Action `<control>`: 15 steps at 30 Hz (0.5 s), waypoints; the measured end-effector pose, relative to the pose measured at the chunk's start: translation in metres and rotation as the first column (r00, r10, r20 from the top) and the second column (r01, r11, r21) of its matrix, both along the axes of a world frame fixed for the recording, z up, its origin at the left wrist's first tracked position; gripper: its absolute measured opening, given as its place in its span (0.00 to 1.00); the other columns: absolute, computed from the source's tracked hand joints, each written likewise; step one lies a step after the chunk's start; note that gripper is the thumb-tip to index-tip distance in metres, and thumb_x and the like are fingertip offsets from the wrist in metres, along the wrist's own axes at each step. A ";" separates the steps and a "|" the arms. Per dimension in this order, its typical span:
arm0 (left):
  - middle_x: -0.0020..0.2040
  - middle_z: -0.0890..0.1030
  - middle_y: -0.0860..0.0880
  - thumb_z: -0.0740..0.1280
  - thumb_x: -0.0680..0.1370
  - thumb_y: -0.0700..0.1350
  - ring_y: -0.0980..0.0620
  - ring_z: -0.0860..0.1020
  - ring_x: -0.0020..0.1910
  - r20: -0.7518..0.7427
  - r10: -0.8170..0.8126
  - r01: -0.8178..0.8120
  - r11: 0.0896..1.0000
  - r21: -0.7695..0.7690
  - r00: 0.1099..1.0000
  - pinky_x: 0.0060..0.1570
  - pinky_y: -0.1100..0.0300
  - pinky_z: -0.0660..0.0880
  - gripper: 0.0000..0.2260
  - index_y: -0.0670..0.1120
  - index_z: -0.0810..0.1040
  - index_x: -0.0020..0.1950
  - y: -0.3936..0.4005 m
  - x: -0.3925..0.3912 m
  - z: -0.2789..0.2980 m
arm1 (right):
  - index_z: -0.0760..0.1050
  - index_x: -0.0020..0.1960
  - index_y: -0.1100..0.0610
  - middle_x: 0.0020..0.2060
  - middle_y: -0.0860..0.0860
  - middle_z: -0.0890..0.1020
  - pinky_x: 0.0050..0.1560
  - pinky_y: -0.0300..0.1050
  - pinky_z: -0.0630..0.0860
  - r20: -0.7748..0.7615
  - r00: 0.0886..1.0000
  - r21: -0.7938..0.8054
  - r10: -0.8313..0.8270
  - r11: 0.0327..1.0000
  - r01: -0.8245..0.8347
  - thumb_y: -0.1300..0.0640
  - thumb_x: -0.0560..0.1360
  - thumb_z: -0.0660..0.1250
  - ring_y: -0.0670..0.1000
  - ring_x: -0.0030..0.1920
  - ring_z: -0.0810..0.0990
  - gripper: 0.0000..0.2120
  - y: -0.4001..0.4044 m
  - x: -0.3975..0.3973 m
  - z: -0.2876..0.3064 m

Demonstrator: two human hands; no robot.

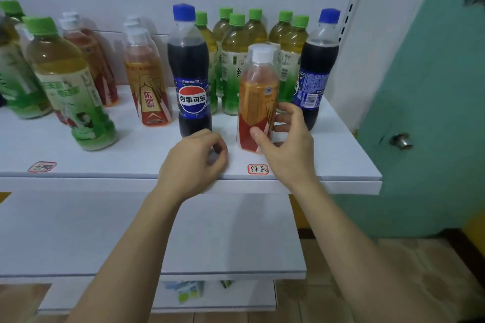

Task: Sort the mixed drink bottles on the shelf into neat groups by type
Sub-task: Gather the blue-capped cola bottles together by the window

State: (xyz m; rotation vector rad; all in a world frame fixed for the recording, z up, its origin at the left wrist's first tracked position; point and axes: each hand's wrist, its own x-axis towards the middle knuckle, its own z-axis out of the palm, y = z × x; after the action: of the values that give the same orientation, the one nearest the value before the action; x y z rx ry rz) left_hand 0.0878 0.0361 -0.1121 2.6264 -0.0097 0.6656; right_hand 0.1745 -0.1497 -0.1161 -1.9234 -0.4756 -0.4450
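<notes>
Right hand [284, 144]: your fingers wrap the lower body of the orange bottle [258, 98], which stands upright at the shelf [328, 160] front.
Left hand [195, 160]: curled loosely, holding nothing, beside the cola bottle [190, 71].
Behind: green tea bottles [235, 60] clustered.

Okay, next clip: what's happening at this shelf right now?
A person is sorting drink bottles on a white shelf. The right hand has its grip around the lower part of an orange energy drink bottle standing in front of a cluster of green tea bottles. The left hand is loosely curled, empty, at the base of a Pepsi bottle. A second Pepsi bottle stands on the right; more orange energy drink bottles stand further left.
</notes>
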 end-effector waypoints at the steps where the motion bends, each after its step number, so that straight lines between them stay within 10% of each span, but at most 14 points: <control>1: 0.46 0.78 0.57 0.68 0.78 0.50 0.54 0.77 0.44 0.000 -0.004 0.004 1.000 0.000 1.000 0.44 0.50 0.81 0.03 0.52 0.79 0.48 0.001 0.001 -0.001 | 0.67 0.66 0.41 0.60 0.41 0.79 0.54 0.42 0.80 0.004 1.000 0.015 -0.001 1.000 0.001 0.38 0.73 0.72 0.42 0.55 0.79 0.26 0.000 0.000 0.000; 7: 0.46 0.78 0.57 0.68 0.78 0.50 0.54 0.77 0.45 -0.018 -0.003 0.003 1.000 0.002 1.000 0.44 0.50 0.81 0.02 0.53 0.79 0.48 0.000 0.002 0.000 | 0.72 0.57 0.44 0.45 0.36 0.80 0.44 0.29 0.76 -0.017 1.000 0.162 0.007 0.987 -0.005 0.49 0.79 0.69 0.36 0.49 0.79 0.09 -0.009 0.001 0.000; 15: 0.44 0.77 0.59 0.69 0.77 0.50 0.55 0.76 0.41 0.008 0.044 -0.044 0.999 0.002 0.999 0.39 0.55 0.79 0.02 0.54 0.77 0.46 -0.001 0.003 -0.002 | 0.68 0.64 0.52 0.56 0.49 0.77 0.49 0.38 0.77 -0.003 0.980 0.312 -0.199 0.931 0.190 0.49 0.71 0.77 0.48 0.51 0.77 0.27 -0.056 0.054 0.038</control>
State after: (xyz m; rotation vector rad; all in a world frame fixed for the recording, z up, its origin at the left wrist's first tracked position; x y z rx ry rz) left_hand 0.0912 0.0351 -0.1141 2.6323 0.0449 0.6916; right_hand 0.2283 -0.2058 -0.0776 -1.6638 -0.2158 -0.6385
